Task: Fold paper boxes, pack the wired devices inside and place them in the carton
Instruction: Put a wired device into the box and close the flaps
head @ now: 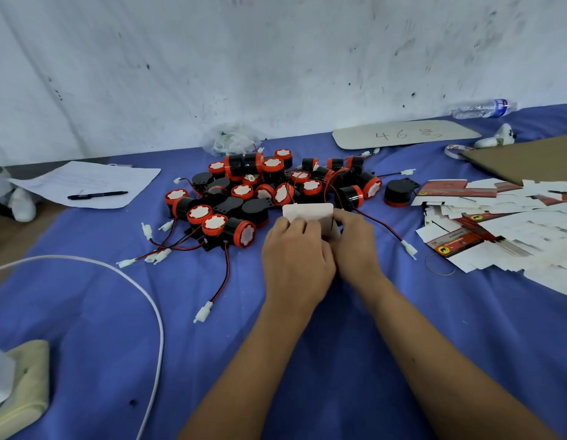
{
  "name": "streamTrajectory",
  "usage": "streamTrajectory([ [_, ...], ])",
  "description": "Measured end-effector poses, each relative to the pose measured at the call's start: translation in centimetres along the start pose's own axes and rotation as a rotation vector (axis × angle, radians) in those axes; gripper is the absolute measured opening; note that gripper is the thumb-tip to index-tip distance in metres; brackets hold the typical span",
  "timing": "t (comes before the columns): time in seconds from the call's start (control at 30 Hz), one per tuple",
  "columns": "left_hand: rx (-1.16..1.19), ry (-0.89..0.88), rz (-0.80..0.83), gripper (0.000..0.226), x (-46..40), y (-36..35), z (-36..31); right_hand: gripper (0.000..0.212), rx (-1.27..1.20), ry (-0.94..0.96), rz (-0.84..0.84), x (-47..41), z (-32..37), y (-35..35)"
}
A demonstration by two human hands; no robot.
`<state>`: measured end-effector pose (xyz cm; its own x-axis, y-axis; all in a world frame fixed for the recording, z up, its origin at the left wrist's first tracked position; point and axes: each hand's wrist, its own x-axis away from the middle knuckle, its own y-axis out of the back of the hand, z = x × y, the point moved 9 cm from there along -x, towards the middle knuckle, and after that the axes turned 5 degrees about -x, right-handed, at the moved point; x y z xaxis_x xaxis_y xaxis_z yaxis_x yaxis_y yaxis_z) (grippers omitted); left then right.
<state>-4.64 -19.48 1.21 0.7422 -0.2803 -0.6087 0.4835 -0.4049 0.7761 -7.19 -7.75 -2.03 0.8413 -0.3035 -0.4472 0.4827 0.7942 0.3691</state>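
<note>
Hands, left (296,249) and right (355,242), both gripping white paper box (309,214) at frame centre; crease flaps squarely, keeping red-black lead (379,225) clear.

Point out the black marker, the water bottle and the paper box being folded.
black marker (97,195): head view, middle of its barrel.
water bottle (484,108): head view, middle of its clear body.
paper box (308,211): head view, white panel above the fingers.
</note>
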Motion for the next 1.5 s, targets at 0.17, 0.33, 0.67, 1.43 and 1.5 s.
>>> streamTrajectory([
  [0.17, -0.085, 0.044, 0.178, 0.029, -0.6, -1.3, -0.1, 0.029, -0.03, 0.053, 0.056, -0.6, -0.1, -0.3],
  [0.33, -0.105, 0.041, 0.251, 0.03, -1.0, -1.9, -0.4, 0.025, -0.009, 0.093, 0.087, -0.7, -0.6, -0.4],
  [0.67, -0.251, -0.07, 0.477, 0.045, -1.9, -3.5, -0.9, 0.056, -0.725, -0.301, 0.371, 0.6, -3.0, -1.6],
  [1.43, 0.88, 0.69, -0.003, 0.034, -0.1, -1.8, 12.0, 0.016, -0.512, -0.208, 0.217, 1.3, -1.6, -2.3],
  [1.5, 0.847, 0.592, 0.034, 0.035, -0.4, -2.2, 11.1, 0.018, -0.489, -0.211, 0.186, 1.4, -1.7, -2.4],
])
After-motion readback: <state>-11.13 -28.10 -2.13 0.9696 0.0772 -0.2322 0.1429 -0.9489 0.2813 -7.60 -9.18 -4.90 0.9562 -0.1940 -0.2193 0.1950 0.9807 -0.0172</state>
